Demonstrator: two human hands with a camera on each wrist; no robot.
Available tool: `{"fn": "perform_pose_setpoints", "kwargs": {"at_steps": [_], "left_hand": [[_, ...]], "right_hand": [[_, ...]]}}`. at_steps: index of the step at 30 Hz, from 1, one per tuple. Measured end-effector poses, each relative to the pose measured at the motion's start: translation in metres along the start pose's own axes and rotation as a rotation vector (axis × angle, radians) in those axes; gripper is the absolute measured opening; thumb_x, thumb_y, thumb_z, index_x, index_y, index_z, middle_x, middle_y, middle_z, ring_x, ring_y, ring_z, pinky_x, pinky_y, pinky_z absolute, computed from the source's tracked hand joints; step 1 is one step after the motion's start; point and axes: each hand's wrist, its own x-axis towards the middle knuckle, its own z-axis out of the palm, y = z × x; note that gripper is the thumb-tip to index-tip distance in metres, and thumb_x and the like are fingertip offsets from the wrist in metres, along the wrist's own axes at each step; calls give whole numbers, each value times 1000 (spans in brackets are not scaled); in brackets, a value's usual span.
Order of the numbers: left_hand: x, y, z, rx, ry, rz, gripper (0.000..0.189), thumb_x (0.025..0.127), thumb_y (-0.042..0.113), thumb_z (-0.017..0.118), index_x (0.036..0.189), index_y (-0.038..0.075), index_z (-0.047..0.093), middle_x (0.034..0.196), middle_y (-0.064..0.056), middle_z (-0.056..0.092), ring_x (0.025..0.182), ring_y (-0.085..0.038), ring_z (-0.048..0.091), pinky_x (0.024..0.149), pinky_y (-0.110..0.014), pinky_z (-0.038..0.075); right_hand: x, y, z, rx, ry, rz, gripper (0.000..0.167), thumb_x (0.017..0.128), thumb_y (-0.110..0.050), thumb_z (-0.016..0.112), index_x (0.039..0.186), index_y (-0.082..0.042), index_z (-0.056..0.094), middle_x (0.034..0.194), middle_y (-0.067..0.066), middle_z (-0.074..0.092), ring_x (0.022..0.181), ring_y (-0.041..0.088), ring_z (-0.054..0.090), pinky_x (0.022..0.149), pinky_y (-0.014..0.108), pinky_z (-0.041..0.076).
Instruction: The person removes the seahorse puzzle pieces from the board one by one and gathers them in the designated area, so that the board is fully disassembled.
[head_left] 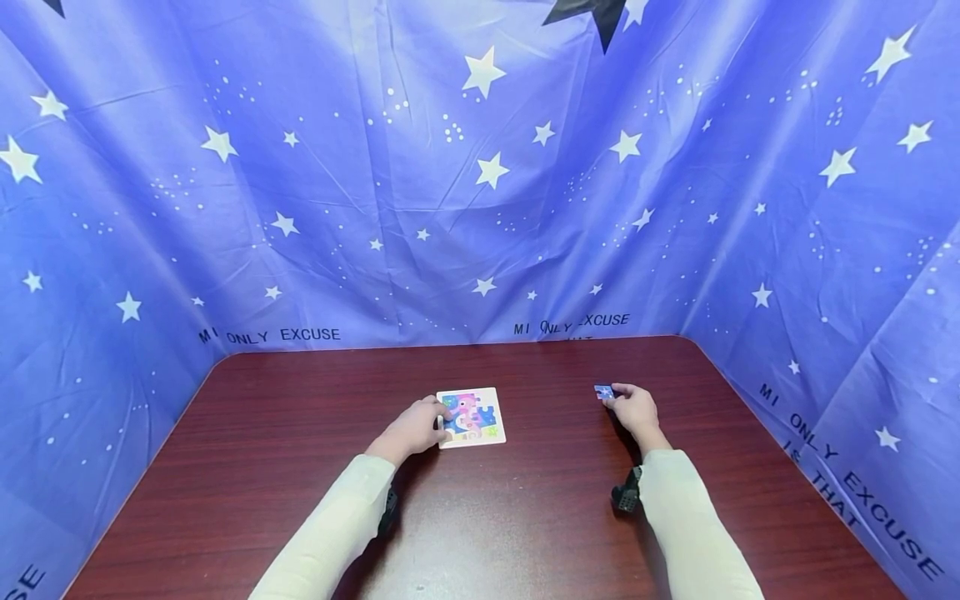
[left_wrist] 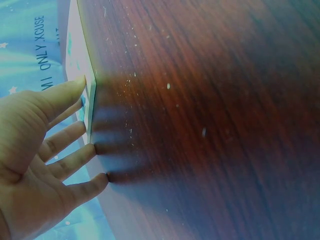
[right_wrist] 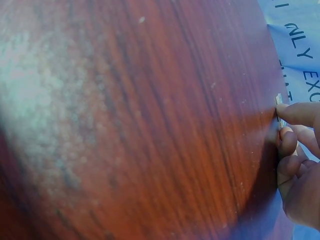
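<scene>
A square jigsaw puzzle board [head_left: 501,423] with a pale border lies on the table, showing a pink elephant on blue; a pale patch shows at its upper right. My left hand [head_left: 415,427] rests at the board's left edge, fingertips over the border. In the left wrist view its thumb touches the edge of the board [left_wrist: 76,47], and the other fingers are fairly straight and spread. Farther right, my right hand [head_left: 636,408] pinches a small blue puzzle piece [head_left: 603,391] with pale stars between thumb and fingers. The right wrist view shows that piece [right_wrist: 279,104] edge-on.
The dark red wood-grain table [head_left: 300,500] reaches back to a blue star-printed curtain [head_left: 420,167], which also hangs along both sides. Black wrist devices sit under both sleeves, the right one [head_left: 626,492] close over the tabletop.
</scene>
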Motion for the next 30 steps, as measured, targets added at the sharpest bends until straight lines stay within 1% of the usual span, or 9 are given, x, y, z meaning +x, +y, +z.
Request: {"fn": "perform_pose_setpoints", "kwargs": {"at_steps": [7, 10, 12, 14, 16, 19, 21, 26, 30], "left_hand": [[0, 0, 1, 6, 7, -3, 24, 80, 14, 72, 100, 2, 67, 102, -10, 58, 88, -22, 55, 87, -37, 47], [0, 1, 1, 6, 3, -10, 25, 80, 14, 72, 101, 2, 67, 102, -11, 58, 90, -22, 56, 89, -37, 46], [0, 0, 1, 9, 1, -8, 24, 80, 14, 72, 101, 2, 67, 102, -10, 58, 89, -22, 56, 88, -37, 47], [-1, 1, 1, 5, -2, -8, 24, 80, 14, 72, 101, 2, 67, 103, -10, 58, 89, -22, 55, 88, -37, 46], [-1, 1, 0, 7, 0, -2, 24, 80, 14, 72, 101, 2, 67, 102, -11, 58, 88, -22, 55, 87, -37, 47], [-1, 2, -1, 2, -2, -7, 25, 80, 14, 72, 101, 2, 67, 103, -11, 58, 89, -22, 55, 88, -38, 46], [-2, 2, -1, 3, -1, -8, 24, 80, 14, 72, 101, 2, 67, 103, -11, 58, 89, -23, 55, 88, -38, 46], [-1, 2, -1, 7, -11, -16, 25, 81, 14, 71, 102, 2, 67, 103, -11, 57, 89, -23, 54, 87, -38, 46], [0, 1, -1, 5, -16, -19, 25, 82, 15, 71, 103, 2, 67, 104, -11, 57, 88, -22, 53, 87, -37, 46]], "right_hand": [[-1, 1, 0, 23, -14, 7, 44, 88, -14, 56, 129, 1, 52, 129, 25, 52, 108, 34, 50, 94, 46, 39], [-1, 2, 0, 12, -6, -7, 43, 88, -14, 57, 128, 1, 53, 129, 25, 53, 106, 34, 51, 92, 45, 40], [-2, 3, 0, 3, 5, -19, 42, 87, -14, 58, 126, 1, 55, 126, 24, 56, 103, 33, 52, 89, 42, 40], [-1, 4, 0, -3, 18, -35, 42, 86, -14, 59, 124, 2, 56, 118, 24, 60, 94, 31, 54, 81, 37, 41], [-1, 5, 0, 4, 25, -40, 41, 85, -14, 60, 123, 1, 57, 105, 22, 63, 83, 26, 55, 72, 31, 41], [0, 6, 0, 41, 19, -39, 40, 85, -12, 61, 122, 2, 57, 85, 14, 59, 66, 17, 52, 61, 26, 41], [-1, 6, 0, 81, 11, -34, 40, 85, -11, 61, 122, 2, 57, 79, 7, 56, 60, 12, 51, 56, 24, 42], [-2, 3, -1, 165, 9, -41, 39, 85, -11, 61, 121, 4, 57, 80, 6, 58, 56, 7, 51, 53, 22, 45], [-3, -2, 0, 188, 9, -59, 38, 86, -11, 61, 121, 4, 57, 83, 8, 58, 56, 7, 50, 53, 21, 45]]}}
